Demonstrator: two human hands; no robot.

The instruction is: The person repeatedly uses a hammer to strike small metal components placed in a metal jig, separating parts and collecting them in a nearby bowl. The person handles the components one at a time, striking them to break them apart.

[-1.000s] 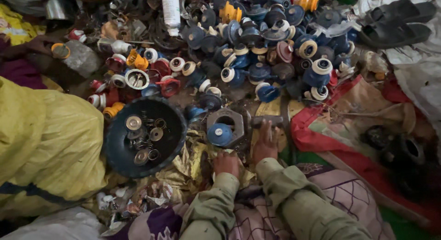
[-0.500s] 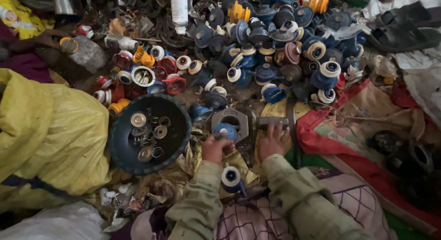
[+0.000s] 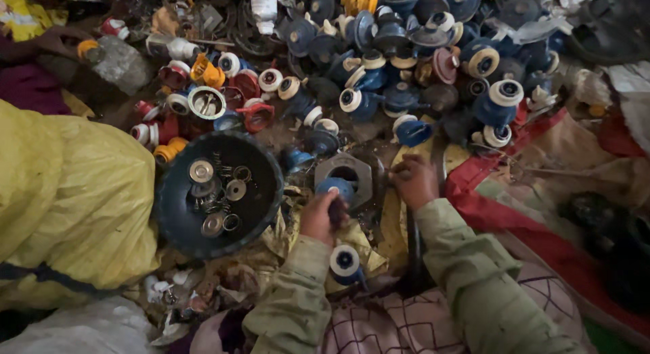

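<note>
Gripping a blue part (image 3: 336, 189) on the hex metal block (image 3: 347, 174), left hand (image 3: 319, 216) fingers curled round it; right hand (image 3: 413, 181) (fingers bent, pinching sth, can't tell what) just beside the block; dark bowl (image 3: 177, 218) w/ washers to the left.

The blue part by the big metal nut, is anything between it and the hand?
No. The left hand is already touching the blue part at the hexagonal metal nut, with nothing visible between them. The right hand rests just beside the nut.
</note>
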